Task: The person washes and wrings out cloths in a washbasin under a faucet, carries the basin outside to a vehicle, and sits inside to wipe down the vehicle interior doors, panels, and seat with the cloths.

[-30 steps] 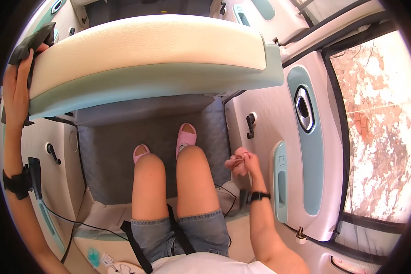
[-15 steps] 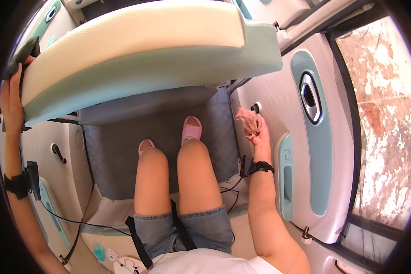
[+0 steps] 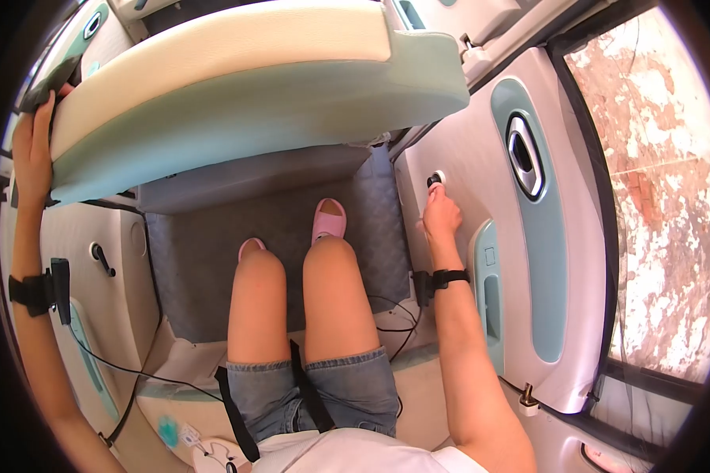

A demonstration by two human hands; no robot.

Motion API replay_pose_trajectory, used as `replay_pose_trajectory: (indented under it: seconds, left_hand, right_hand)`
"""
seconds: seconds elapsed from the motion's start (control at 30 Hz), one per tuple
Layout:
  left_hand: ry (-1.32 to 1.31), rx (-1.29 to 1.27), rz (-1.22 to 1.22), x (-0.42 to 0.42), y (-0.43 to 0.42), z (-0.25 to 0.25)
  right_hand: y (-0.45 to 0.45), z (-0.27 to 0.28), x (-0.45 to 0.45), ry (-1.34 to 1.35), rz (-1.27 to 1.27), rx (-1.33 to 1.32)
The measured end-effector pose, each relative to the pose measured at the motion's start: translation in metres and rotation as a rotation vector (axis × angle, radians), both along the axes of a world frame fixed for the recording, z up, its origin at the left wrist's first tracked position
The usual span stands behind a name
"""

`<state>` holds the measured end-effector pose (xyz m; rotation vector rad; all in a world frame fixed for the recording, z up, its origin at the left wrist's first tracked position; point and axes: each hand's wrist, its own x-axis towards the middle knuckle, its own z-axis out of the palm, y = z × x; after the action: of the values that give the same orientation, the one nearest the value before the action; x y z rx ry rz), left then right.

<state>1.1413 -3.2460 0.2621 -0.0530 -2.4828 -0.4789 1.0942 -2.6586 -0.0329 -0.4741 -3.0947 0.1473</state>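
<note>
My right hand (image 3: 442, 214) is closed like a fist at the door panel, its fingertips against the black window crank (image 3: 433, 180). The pink cloth seen in it a moment earlier is bunched inside the fist and almost wholly hidden. My left hand (image 3: 33, 154) reaches up to the left end of the cream and pale-blue seat back (image 3: 252, 102). Its fingers are bent round a dark grey cloth (image 3: 55, 85) at the seat's edge; part of the grip is hidden behind the seat.
A pale-blue armrest (image 3: 487, 292) and chrome door handle (image 3: 525, 155) are on the right door. Another window crank (image 3: 102, 260) is on the left panel. Cables (image 3: 158, 378) run from the wrist straps. Pink slippers (image 3: 328, 219) rest on the grey floor (image 3: 205, 292).
My right hand has moved up to the window crank and closed, and the pink cloth has gone from sight. My left hand stays at the seat's edge; the view has shifted slightly.
</note>
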Motion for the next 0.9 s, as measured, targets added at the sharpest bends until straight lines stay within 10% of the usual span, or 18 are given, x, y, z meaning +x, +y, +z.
replay_pose_trajectory:
  seconds: [0.23, 0.43, 0.53, 0.6, 0.9]
  left_hand:
    - [0.020, -0.135, 0.022, -0.003, -0.012, -0.002]
    - [0.027, 0.010, -0.086, -0.003, 0.021, 0.004]
    - [-0.080, 0.042, -0.111, -0.001, 0.025, 0.011]
    - [-0.135, -0.005, -0.024, 0.002, 0.018, 0.011]
    - [0.112, -0.149, -0.057, 0.000, 0.022, 0.002]
  right_hand:
    - [-0.010, 0.017, -0.033, -0.283, -0.148, 0.038]
    - [0.013, -0.008, -0.010, -0.012, -0.054, -0.219]
    - [0.015, 0.002, -0.003, -0.162, -0.095, -0.577]
    - [0.012, 0.015, 0.023, -0.240, -0.405, -1.613]
    - [0.015, -0.013, 0.031, 0.053, -0.484, -1.918]
